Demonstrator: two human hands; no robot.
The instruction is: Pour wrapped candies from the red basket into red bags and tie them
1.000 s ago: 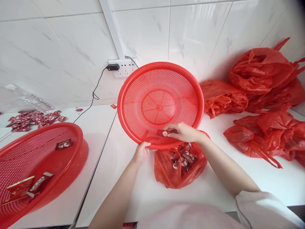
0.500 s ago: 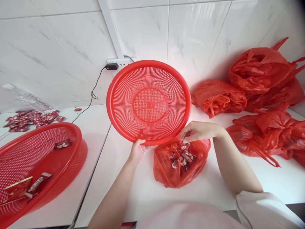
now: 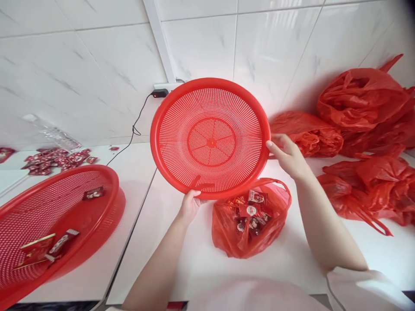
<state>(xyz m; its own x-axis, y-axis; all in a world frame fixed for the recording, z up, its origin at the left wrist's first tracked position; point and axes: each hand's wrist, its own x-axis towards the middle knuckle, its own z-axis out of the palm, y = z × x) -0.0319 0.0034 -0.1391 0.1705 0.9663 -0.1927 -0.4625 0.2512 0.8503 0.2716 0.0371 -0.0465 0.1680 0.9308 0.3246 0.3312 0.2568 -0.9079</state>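
A red plastic colander [image 3: 212, 142] is tilted up in front of me, its inside facing me. My left hand [image 3: 190, 206] grips its near rim, thumb on top and fingers underneath. On the right side of the rim, my right hand [image 3: 287, 153] is closed with the thumb at the front; its other fingers are partly behind the edge. Just below the colander, an open red plastic bag [image 3: 223, 235] stands on the white table, with several small wrapped snack packets [image 3: 254, 214] inside.
To the left sits a larger red basket [image 3: 112, 211] holding a few packets. Behind it lie a pile of small red packets [image 3: 42, 162] and a clear bottle [image 3: 60, 137]. Stuffed red bags [image 3: 363, 99] crowd the right. A black cable [image 3: 134, 125] runs from a wall socket.
My right hand has moved from over the bag up to the colander's right rim and taken hold of it. More packets now show at the top of the bag. The view has shifted slightly.
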